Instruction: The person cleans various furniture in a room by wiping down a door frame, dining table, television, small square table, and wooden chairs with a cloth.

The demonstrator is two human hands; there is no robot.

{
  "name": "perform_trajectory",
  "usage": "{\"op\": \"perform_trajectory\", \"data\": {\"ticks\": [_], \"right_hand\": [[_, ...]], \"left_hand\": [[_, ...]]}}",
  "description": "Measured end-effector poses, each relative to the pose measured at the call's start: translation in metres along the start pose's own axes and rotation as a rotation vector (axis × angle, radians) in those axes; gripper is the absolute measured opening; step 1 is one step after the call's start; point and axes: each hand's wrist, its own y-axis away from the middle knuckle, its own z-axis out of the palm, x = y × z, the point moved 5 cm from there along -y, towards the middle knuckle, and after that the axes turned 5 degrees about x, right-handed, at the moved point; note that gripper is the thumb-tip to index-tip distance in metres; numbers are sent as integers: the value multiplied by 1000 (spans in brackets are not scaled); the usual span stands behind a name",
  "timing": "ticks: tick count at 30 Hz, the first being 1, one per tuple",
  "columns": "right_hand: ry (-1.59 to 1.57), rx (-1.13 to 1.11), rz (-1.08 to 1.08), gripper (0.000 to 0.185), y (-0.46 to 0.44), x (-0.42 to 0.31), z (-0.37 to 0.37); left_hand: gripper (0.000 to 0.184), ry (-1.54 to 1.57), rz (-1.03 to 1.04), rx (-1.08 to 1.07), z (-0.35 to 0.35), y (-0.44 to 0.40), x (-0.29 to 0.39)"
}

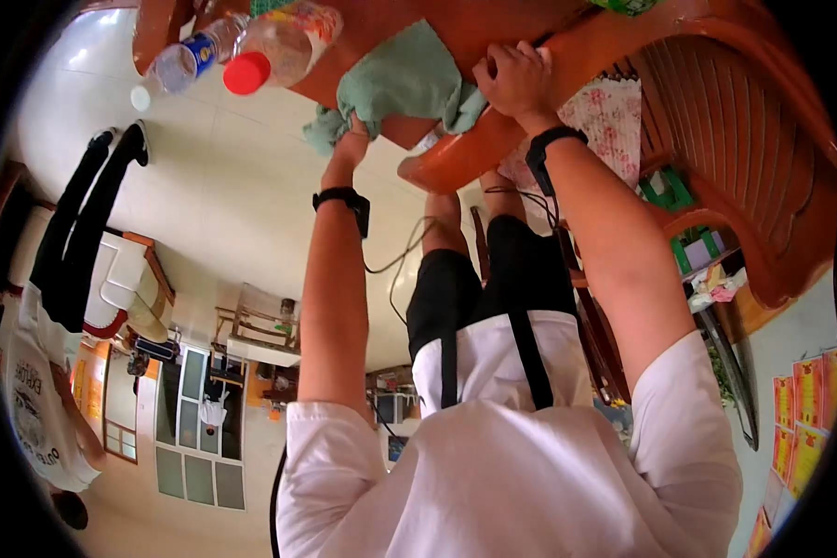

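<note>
Reaching forward from white short sleeves point(330, 451), the person's left hand point(350, 145) grips the bunched near-left edge of a soft grey-green cloth point(407, 76). At its right, the right hand point(516, 82) has curled fingers; from here I cannot tell whether they pinch anything. Between both hands, the cloth drapes over glossy reddish-brown wood point(479, 23). Farther left is a clear red-capped plastic bottle point(281, 46).

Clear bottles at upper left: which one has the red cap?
The wider bottle, nearer the green cloth; the slimmer bottle has a white cap and blue label.
</note>
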Motion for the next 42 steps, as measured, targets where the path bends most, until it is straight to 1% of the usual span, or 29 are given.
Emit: {"op": "perform_trajectory", "data": {"ticks": [2, 3, 4, 6, 8, 11, 13, 14, 15, 16, 17, 18, 19, 20, 22, 23, 24, 26, 27, 30, 32, 34, 35, 36, 37, 38, 39, 41, 42], "right_hand": [[-6, 69, -23, 26, -1, 0, -3], [17, 33, -16, 27, -3, -1, -3], [24, 27, -23, 27, -3, -2, -5], [25, 135, -75, 21, -4, -7, -12], [37, 84, -54, 23, -3, -5, -8], [53, 33, -68, 25, -3, -4, -7], [74, 23, -98, 23, -4, -9, -18], [53, -69, -8, 24, -10, -13, -22], [31, -159, 82, 28, -9, -14, -22], [39, -175, 66, 28, -6, -14, -18], [60, -79, 20, 25, -7, -13, -17], [77, 23, -26, 22, -7, -14, -18], [78, 21, -37, 22, -7, -16, -20], [103, -14, -10, 23, -8, -17, -22], [128, -51, 6, 24, -11, -22, -28], [142, -85, 24, 25, -12, -24, -31], [158, -118, 44, 26, -11, -24, -33], [160, -60, 17, 26, -7, -21, -31], [155, 0, -2, 27, -5, -19, -31], [152, 30, -8, 28, -1, -10, -21], [153, 23, 13, 28, -3, -9, -20], [166, 4, 10, 29, 1, -14, -20], [178, -24, -7, 30, 1, -13, -21], [190, -59, -45, 31, 0, -15, -22], [197, -79, -117, 31, 0, -16, -22], [191, -154, -297, 28, 2, -14, -16], [179, -223, -481, 25, 2, -21, -4], [-12, -339, -624, 38, 26, -36, 4], [-114, -415, -636, 43, 38, -53, -6]], "left_hand": [[92, 68, -24, -82, 8, -11, -9], [88, 119, 38, -119, 43, -45, -49], [88, 130, 37, -124, 45, -32, -44], [86, -106, 136, -190, 44, 19, -12], [81, 147, 273, -41, 62, 44, -5], [81, 93, 79, -203, 71, 41, -12], [78, -86, 99, -88, 68, 19, -34], [70, 154, 355, -3, 51, 28, -20], [59, -65, 356, 44, 30, 35, -5], [54, 173, 425, -27, 17, 34, 1], [51, 254, 463, 67, 1, 38, 9], [50, 101, 538, 214, 0, 22, 3], [51, 154, 651, 434, -19, 42, 26], [51, 160, 645, 441, -20, 45, 35], [51, 239, 796, 768, -30, 59, 43], [54, 167, 784, 685, -24, 56, 48], [54, 176, 780, 690, -16, 62, 51], [52, 181, 569, 645, 7, 68, 49], [51, 119, 529, 650, 22, 71, 45], [47, 177, 475, 582, 53, 88, 35], [43, 263, 533, 634, 54, 94, 26], [36, 260, 525, 512, 58, 99, 15], [39, 241, 452, 464, 54, 100, 11], [42, 248, 495, 480, 48, 105, 9], [44, 303, 485, 388, 41, 116, 11], [46, 355, 477, 300, 31, 127, 12], [46, 401, 433, 344, 22, 135, 8], [49, 313, 504, 171, 24, 144, 13], [49, 347, 505, 189, 30, 143, 9]]}}
